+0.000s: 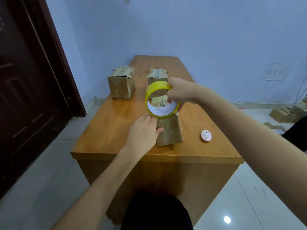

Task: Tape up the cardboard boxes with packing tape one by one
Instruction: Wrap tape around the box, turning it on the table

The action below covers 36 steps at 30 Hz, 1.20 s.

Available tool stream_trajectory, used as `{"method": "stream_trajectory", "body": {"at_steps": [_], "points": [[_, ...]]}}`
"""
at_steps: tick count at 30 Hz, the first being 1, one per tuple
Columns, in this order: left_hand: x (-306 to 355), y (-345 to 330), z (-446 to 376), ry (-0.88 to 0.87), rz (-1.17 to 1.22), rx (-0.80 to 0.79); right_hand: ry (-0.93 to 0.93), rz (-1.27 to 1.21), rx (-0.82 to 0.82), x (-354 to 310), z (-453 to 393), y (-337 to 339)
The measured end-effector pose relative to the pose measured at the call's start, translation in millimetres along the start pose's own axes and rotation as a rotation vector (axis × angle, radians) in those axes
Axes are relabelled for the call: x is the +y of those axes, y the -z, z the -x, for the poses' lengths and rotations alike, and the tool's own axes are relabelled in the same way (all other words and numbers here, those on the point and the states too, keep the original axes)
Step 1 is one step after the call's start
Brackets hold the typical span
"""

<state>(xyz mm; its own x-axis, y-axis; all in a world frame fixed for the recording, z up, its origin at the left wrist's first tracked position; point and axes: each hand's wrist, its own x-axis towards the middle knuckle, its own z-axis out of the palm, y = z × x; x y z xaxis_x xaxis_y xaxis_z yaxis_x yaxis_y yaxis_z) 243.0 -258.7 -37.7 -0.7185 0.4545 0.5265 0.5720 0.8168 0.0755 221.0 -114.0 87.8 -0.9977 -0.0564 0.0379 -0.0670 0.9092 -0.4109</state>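
A small cardboard box stands near the front of the wooden table. My left hand lies against its left side, fingers straight and thumb on the front face. My right hand grips a yellow roll of packing tape held just above the box's top, fingers through the core. Two more taped boxes stand further back, one at the left and one in the middle, partly hidden behind the roll.
A small pink round device lies on the table to the right of the near box. A dark door stands at the left. Flattened cardboard lies on the floor at the right.
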Motion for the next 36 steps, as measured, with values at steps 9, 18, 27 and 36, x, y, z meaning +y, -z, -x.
{"method": "stream_trajectory", "body": {"at_steps": [9,18,27,36], "points": [[24.3,-3.0,-11.4,-0.083,-0.068,-0.008,0.028,0.272,0.077,-12.4,0.3,4.4],[30.6,-4.9,-11.9,-0.046,-0.049,0.009,-0.122,0.267,-0.094,-12.7,2.7,25.1],[28.8,-5.8,-10.9,-0.076,-0.064,0.007,-0.218,0.064,-0.075,16.9,4.7,21.5],[26.2,-4.1,-10.1,-0.081,-0.063,0.002,-0.297,-0.469,-0.077,38.2,1.7,4.6]]}}
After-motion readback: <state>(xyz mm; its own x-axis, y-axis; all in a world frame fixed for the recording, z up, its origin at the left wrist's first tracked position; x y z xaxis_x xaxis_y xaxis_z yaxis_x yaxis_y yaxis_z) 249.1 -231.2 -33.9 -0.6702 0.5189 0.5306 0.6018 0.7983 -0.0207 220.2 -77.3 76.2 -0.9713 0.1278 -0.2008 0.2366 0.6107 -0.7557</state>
